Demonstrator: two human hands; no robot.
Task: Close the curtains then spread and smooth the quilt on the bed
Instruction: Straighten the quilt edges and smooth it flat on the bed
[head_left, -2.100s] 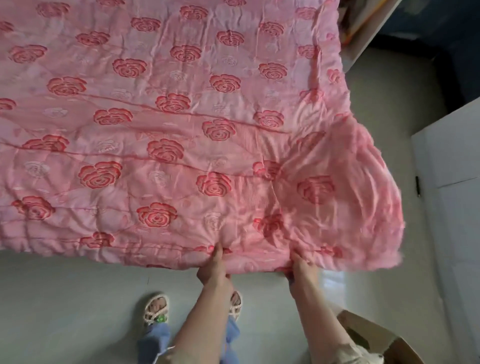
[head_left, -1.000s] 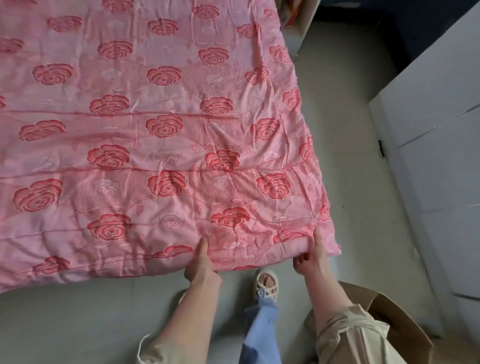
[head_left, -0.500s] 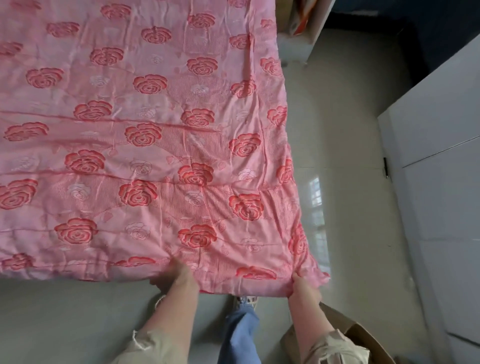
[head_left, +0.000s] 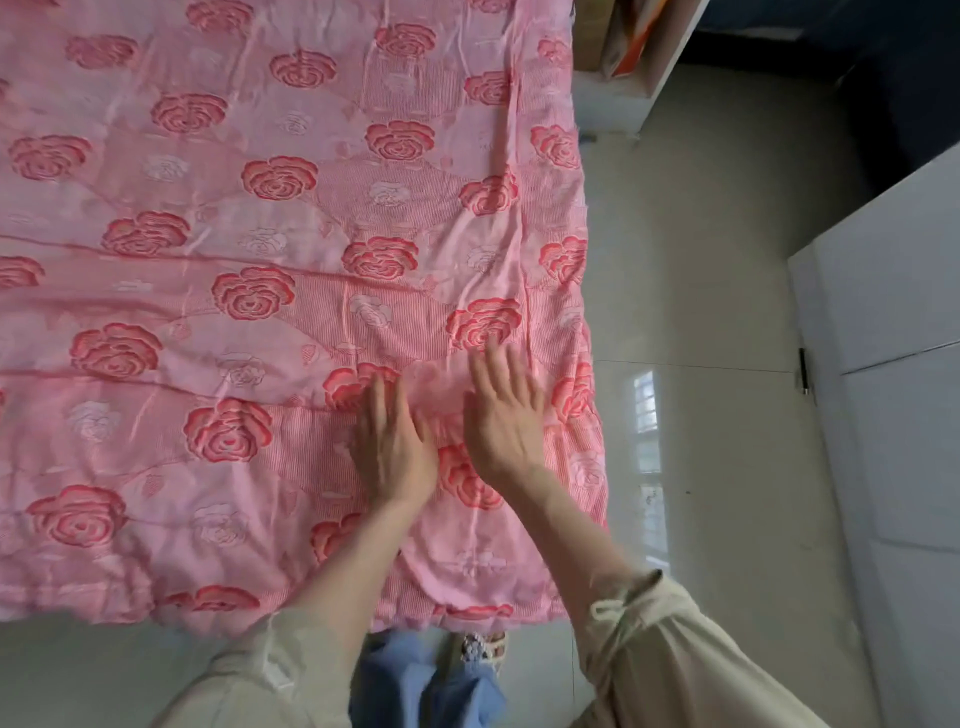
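A pink quilt (head_left: 218, 270) with red rose prints lies spread over the bed and fills most of the view. Its near edge hangs over the bed's front, its right edge runs down the right side. My left hand (head_left: 392, 449) lies flat, palm down, on the quilt near the near right corner, fingers apart. My right hand (head_left: 506, 421) rests flat beside it, a little further right, fingers spread and slightly blurred. Neither hand holds any fabric. No curtains are in view.
Grey tiled floor (head_left: 711, 322) runs along the bed's right side and front. A white cabinet (head_left: 883, 415) stands at the right. A white shelf unit (head_left: 631, 78) with an orange item sits at the bed's far right corner. My feet in sandals (head_left: 483, 649) stand by the near edge.
Both hands have let go of the quilt's near edge and moved up onto its top surface, lying flat. The quilt corner now lies settled on the bed.
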